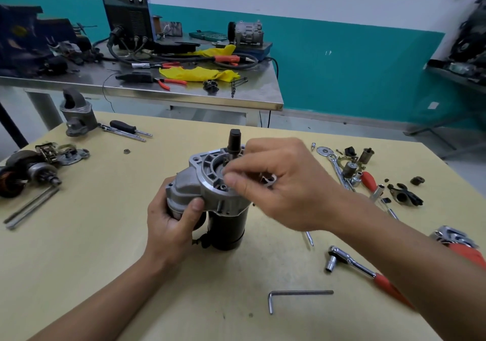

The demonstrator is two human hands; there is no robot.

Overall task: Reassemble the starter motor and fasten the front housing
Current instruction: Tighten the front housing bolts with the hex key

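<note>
The starter motor point(228, 229) stands upright on the yellow table point(105, 248), black body down. Its silver front housing point(210, 172) is on top, and a dark shaft point(234, 138) sticks up through it. My left hand point(171, 219) grips the solenoid side of the housing. My right hand point(278, 183) hovers over the housing's face with thumb and fingers pinched together on something small that I cannot make out. A hex key point(297, 294) lies on the table near me. A ratchet with a red handle point(368, 272) lies to the right.
Loose parts, sockets and a wrench point(339, 167) lie at the right. Another housing point(77, 115), screwdrivers point(126, 130), an armature point(29, 175) and long bolts point(31, 206) sit at the left. A steel bench point(157, 88) with tools stands behind.
</note>
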